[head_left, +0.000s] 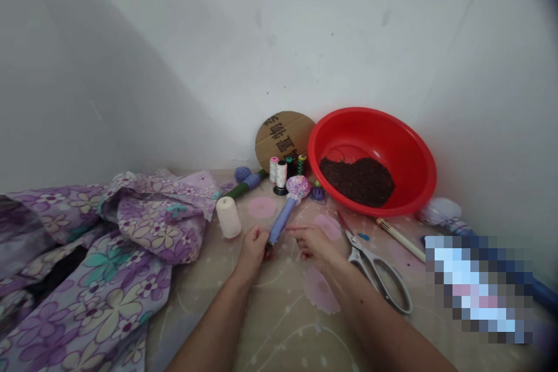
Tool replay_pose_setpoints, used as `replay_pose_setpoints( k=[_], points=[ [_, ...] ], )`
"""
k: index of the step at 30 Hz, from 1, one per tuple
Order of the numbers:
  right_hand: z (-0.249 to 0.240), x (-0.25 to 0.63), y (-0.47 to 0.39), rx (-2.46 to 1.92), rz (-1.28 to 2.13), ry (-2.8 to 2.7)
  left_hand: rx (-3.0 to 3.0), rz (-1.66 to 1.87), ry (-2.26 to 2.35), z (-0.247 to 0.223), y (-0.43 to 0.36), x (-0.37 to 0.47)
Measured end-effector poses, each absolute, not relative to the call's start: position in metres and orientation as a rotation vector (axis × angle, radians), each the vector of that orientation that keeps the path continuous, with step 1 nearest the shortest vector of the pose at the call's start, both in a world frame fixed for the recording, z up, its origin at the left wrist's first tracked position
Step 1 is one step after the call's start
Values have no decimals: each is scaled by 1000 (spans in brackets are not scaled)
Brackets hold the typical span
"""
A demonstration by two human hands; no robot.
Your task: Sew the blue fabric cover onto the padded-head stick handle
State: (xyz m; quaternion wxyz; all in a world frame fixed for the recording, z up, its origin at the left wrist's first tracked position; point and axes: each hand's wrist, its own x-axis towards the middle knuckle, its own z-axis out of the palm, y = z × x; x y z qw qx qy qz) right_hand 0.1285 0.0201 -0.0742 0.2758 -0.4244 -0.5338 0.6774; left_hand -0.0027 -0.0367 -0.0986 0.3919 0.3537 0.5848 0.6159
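Observation:
My left hand (257, 242) is closed around the lower end of a stick wrapped in blue-violet material (279, 222). The stick slants up and away, topped by a round head of purple floral cloth (299, 187). Just right of the stick is my right hand (314, 242), its index finger stretched toward the wrapping and the other fingers partly bent; whether a fingertip touches it I cannot tell. A white cone of thread (228, 218) stands left of the stick. Large silver scissors (370, 261) lie partly opened by my right forearm.
A red basin (418, 157) holding dark grains leans at the back right, beside a cardboard disc (279, 133). Several thread spools (281, 174) stand before the disc. Floral cloth (131, 279) is heaped left. A utility knife (401, 238) and a white bundle (440, 209) lie right.

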Motion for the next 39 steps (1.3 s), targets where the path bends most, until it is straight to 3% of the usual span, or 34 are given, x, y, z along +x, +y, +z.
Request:
replay_pose_setpoints(
  k=[11, 26, 35, 39],
  points=[
    [-85, 128, 24, -959, 2010, -1328, 898, 1554, 1485, -100, -36, -3],
    [-89, 112, 15, -1311, 1846, -1195, 902, 1551, 1478, -110, -31, -4],
    [-85, 116, 14, -818, 1834, -968, 926, 1541, 1468, -111, -31, -6],
    [-76, 118, 11, -840, 1830, -1044, 911, 1522, 1487, -111, -30, -6]
  ],
)
